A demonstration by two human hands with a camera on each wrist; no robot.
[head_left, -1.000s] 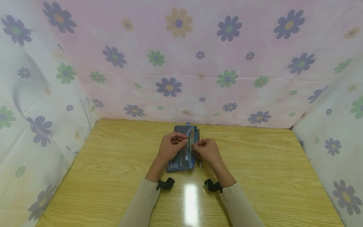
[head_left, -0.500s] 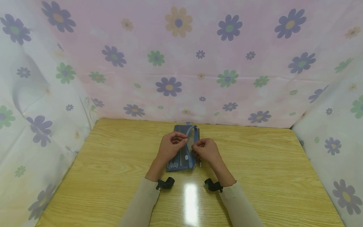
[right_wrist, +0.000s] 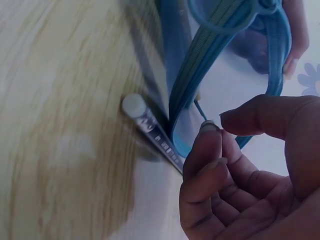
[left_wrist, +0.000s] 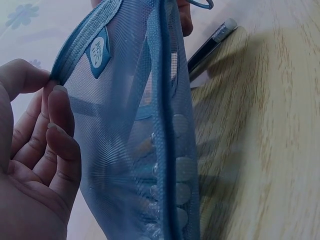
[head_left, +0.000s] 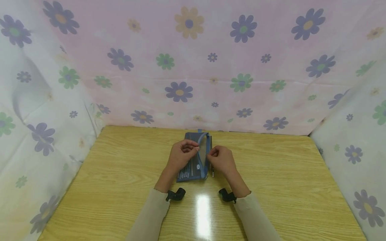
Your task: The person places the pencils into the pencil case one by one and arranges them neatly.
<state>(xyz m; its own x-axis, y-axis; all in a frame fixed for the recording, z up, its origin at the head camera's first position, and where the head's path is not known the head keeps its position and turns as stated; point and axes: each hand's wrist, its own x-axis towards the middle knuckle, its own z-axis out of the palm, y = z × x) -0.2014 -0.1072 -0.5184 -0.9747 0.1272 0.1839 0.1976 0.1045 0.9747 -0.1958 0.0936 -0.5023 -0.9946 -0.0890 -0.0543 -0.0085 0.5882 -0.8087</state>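
Note:
A blue mesh pencil case [head_left: 194,172], its zip open along the right side, lies at the back middle of the table. My left hand [head_left: 180,155] pinches the left lip of the opening between thumb and fingertip, which the left wrist view shows at the zip band [left_wrist: 75,47]. Over the right lip is my right hand [head_left: 222,160], fingers curled, thumb and fingertip close together. In the right wrist view a thin dark strip [right_wrist: 200,109] reaches those fingertips; I cannot tell whether they hold it. Several pens [left_wrist: 182,192] show through the mesh.
Beside the case's right edge lies a dark striped pencil with a white eraser [right_wrist: 134,106]. A zip-pull ring [right_wrist: 225,27] hangs at the case's near end. Flowered cloth [head_left: 193,67] rises behind and on both sides of the wooden table [head_left: 286,187].
My right hand has shifted slightly right, from over the opening to the case's right lip, and more of the opening shows. The left hand has stayed in place.

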